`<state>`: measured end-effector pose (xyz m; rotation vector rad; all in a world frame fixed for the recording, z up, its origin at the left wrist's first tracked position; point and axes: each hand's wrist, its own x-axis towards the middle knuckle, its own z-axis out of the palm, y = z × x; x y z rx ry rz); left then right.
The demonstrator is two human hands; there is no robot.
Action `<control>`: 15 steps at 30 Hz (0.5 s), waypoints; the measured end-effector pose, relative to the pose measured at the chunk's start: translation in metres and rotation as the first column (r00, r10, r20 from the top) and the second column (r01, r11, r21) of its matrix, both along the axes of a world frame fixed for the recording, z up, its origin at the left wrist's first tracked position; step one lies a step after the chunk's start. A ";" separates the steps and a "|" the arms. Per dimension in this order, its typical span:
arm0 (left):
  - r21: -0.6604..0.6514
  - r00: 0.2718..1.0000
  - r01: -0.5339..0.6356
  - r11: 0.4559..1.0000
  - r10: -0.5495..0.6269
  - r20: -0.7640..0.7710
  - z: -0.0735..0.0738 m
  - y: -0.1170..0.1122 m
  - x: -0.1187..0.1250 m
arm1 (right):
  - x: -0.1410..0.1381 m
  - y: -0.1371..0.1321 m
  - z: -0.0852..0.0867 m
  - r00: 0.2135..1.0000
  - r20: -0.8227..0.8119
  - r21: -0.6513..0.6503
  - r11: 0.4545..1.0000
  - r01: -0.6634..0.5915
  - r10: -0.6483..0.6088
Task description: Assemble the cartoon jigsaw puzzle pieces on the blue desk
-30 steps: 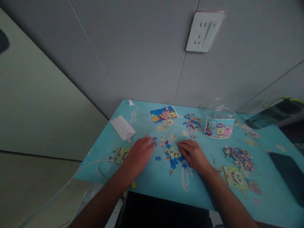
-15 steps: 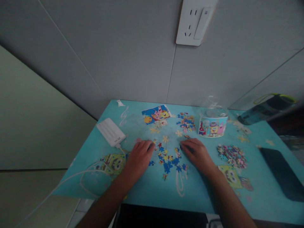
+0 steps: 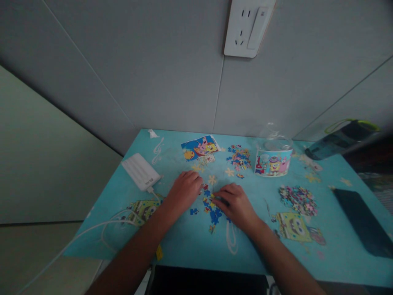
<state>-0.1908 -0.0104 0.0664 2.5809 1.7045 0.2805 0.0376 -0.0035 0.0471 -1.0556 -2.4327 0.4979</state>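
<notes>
Partly joined jigsaw puzzle pieces (image 3: 215,216), mostly blue and yellow, lie on the turquoise tabletop between my two hands. My right hand (image 3: 238,205) reaches over their right side, its thumb and forefinger pinched at a small puzzle piece (image 3: 212,196) by the upper part of the cluster. Curled at the upper left of the cluster is my left hand (image 3: 187,189); its fingertips sit beside red-and-white pieces (image 3: 204,187), and what they hold is hidden. One loose blue piece (image 3: 194,211) rests below the left hand.
Behind are a picture card (image 3: 199,147), a loose-piece pile (image 3: 238,157) and a clear tub (image 3: 273,162). At right lie another pile (image 3: 297,200), a dark phone-like slab (image 3: 364,221) and a bottle (image 3: 340,139). A white power bank (image 3: 140,171) with its cable is left.
My right hand has moved left over the puzzle cluster, covering its right side. My left hand has shifted slightly upward beside it. The view has tilted slightly.
</notes>
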 end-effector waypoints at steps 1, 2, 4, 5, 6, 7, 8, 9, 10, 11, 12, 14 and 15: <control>0.002 0.999 -0.029 1.000 0.029 0.019 -0.002 -0.001 -0.001 | -0.003 -0.002 0.000 1.000 0.012 -0.004 1.000 0.007 -0.007; 0.003 0.998 -0.059 0.998 0.059 0.036 -0.004 -0.002 -0.002 | -0.005 -0.003 0.001 1.000 0.020 -0.006 1.000 0.014 -0.013; 0.003 0.992 -0.106 0.994 0.106 0.063 -0.007 -0.005 -0.004 | -0.007 -0.003 0.001 0.999 0.034 -0.009 1.000 0.025 -0.025; 0.004 0.990 -0.124 0.992 0.123 0.075 -0.008 -0.007 -0.005 | -0.008 -0.003 0.001 0.999 0.039 -0.013 1.000 0.029 -0.028; 0.004 0.987 -0.137 0.991 0.136 0.087 -0.009 -0.008 -0.005 | -0.008 -0.003 0.001 0.999 0.042 -0.016 0.999 0.031 -0.030; 0.003 0.985 -0.145 0.989 0.144 0.098 -0.010 -0.008 -0.006 | -0.007 -0.002 0.000 0.999 0.043 -0.021 0.999 0.033 -0.032; 0.001 0.983 -0.150 0.989 0.149 0.108 -0.010 -0.009 -0.005 | -0.007 -0.001 0.000 0.999 0.043 -0.025 0.999 0.034 -0.033; 0.000 0.982 -0.151 0.989 0.150 0.117 -0.009 -0.009 -0.005 | -0.006 -0.001 -0.001 0.998 0.043 -0.030 0.999 0.037 -0.036; -0.002 0.981 -0.148 0.989 0.147 0.127 -0.009 -0.009 -0.005 | -0.005 0.000 -0.001 0.998 0.040 -0.033 0.999 0.041 -0.039; -0.003 0.981 -0.141 0.990 0.141 0.136 -0.008 -0.008 -0.004 | -0.003 0.001 -0.001 0.998 0.034 -0.034 0.998 0.045 -0.044; -0.005 0.981 -0.130 0.991 0.130 0.145 -0.008 -0.008 -0.004 | -0.002 0.001 -0.002 0.999 0.028 -0.034 0.998 0.048 -0.047; -0.012 0.982 -0.101 0.995 0.102 0.162 -0.008 -0.008 -0.003 | 0.001 0.003 -0.002 0.999 0.014 -0.031 0.998 0.051 -0.050; -0.019 0.981 -0.089 0.996 0.091 0.170 -0.009 -0.008 -0.003 | 0.003 0.004 -0.003 0.999 0.009 -0.029 0.998 0.052 -0.052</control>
